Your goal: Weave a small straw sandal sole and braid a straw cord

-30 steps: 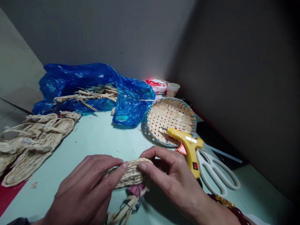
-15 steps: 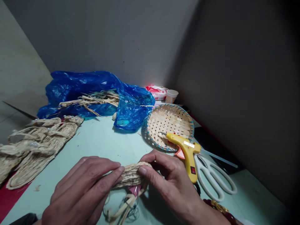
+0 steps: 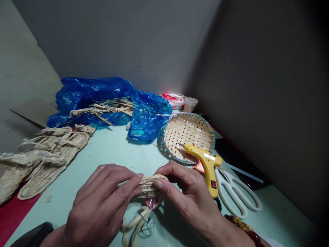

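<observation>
Between both hands is a small woven straw piece (image 3: 148, 184) with braided rows facing me. My left hand (image 3: 104, 200) pinches its left end between thumb and fingers. At the right end, my right hand (image 3: 186, 195) grips it, thumb on the near face and fingers behind. A small pink piece (image 3: 150, 202) shows under the straw, with something shiny on it. Loose straw strands (image 3: 136, 224) and a tangle of dark thread (image 3: 147, 226) hang below. The fingers cover both ends of the straw piece.
Straw sandals with pearly beads (image 3: 55, 151) lie at left. A blue plastic bag (image 3: 146, 116) holding straw (image 3: 110, 108) is at the back. A woven bamboo basket (image 3: 189, 132), yellow glue gun (image 3: 209, 164), white-handled scissors (image 3: 235, 192) and paper cup (image 3: 190, 104) stand or lie to the right.
The view has shifted slightly, so most things sit a little further right. My left hand has come closer to my right, covering more of the straw piece; both hands keep their hold.
</observation>
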A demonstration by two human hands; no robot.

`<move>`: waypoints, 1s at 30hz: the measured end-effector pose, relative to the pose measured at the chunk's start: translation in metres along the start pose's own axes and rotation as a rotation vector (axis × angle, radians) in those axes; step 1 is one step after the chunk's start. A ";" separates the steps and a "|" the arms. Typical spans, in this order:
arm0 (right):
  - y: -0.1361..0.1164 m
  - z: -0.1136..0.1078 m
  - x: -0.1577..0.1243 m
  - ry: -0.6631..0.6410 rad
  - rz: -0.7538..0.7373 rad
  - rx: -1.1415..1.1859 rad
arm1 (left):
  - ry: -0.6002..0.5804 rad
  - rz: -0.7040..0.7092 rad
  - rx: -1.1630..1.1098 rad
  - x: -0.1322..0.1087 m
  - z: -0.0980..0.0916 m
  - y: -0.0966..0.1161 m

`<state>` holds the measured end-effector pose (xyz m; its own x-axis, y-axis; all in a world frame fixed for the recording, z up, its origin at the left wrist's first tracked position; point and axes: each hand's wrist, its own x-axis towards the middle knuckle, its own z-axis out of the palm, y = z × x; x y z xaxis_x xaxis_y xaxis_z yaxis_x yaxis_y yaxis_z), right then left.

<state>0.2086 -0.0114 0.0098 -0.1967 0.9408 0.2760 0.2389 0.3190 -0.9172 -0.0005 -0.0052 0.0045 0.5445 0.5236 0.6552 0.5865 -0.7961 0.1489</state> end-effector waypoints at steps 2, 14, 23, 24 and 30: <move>0.000 0.000 0.000 -0.005 0.004 -0.002 | 0.013 -0.005 -0.042 0.003 0.001 0.001; -0.003 -0.006 0.001 0.001 -0.145 -0.125 | -0.032 -0.214 -0.219 0.014 0.001 0.003; -0.010 -0.005 -0.003 -0.056 -0.273 -0.177 | -0.051 -0.299 -0.392 0.011 -0.001 0.007; -0.010 -0.004 -0.003 -0.065 -0.275 -0.174 | -0.052 -0.280 -0.386 0.011 -0.001 0.008; -0.008 -0.003 -0.003 -0.092 -0.303 -0.193 | -0.101 -0.214 -0.297 0.008 0.001 0.010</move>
<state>0.2107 -0.0165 0.0169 -0.3680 0.7892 0.4916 0.3299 0.6052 -0.7245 0.0098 -0.0083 0.0109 0.4937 0.7030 0.5119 0.5019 -0.7110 0.4925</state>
